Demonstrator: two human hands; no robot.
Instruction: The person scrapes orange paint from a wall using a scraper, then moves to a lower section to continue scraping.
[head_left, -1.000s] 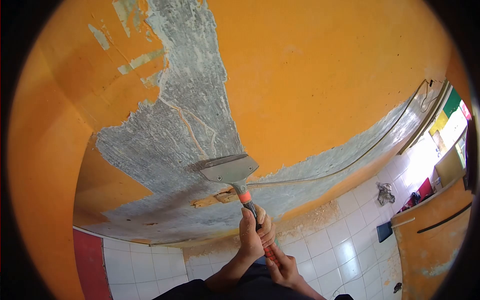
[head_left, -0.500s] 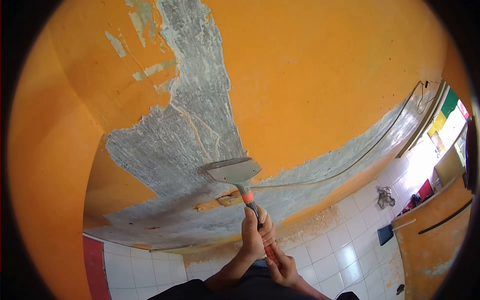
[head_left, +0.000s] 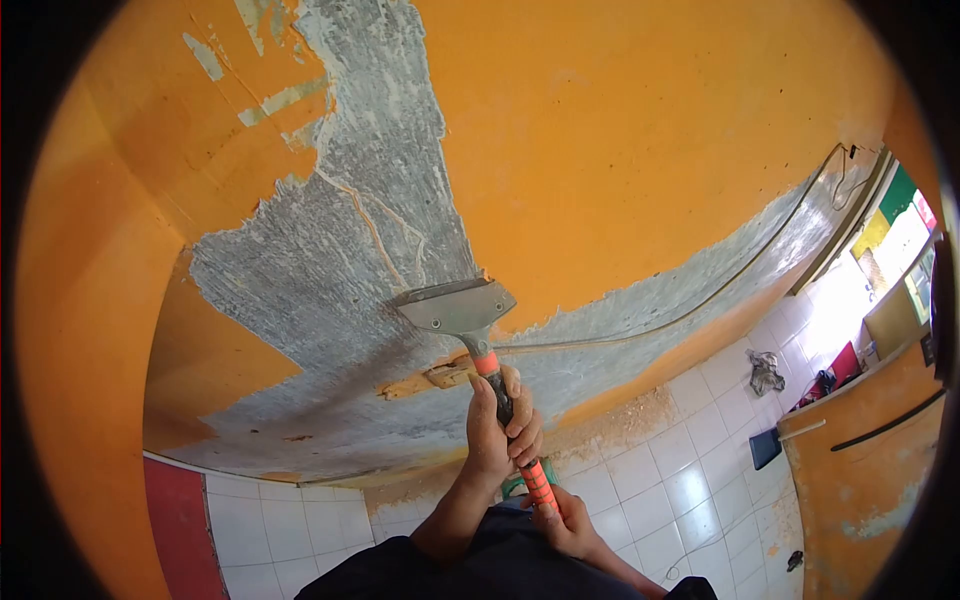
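A long-handled wall scraper (head_left: 461,307) with a wide grey metal head and an orange-and-black handle is in both my hands. My left hand (head_left: 492,435) wraps round the handle's middle, the thumb lying along it. Lower down, my right hand (head_left: 567,522) is closed round the orange end of the grip. The blade lies at the wall, by the border between a bare grey patch (head_left: 385,150) and the orange paint (head_left: 640,130). Just below the head is a broken hole (head_left: 450,374) in the wall.
A cable (head_left: 640,337) runs along the wall to the right. White floor tiles (head_left: 635,500) carry paint dust near the wall's foot. A crumpled bag (head_left: 765,372) and a dark blue object (head_left: 765,449) lie at the right, beside an orange partition (head_left: 870,470). A red panel (head_left: 180,530) stands lower left.
The scraper and both hands sit slightly higher and further left in view. The wall has shifted the same way, as the camera moved. Both hands still grip the handle.
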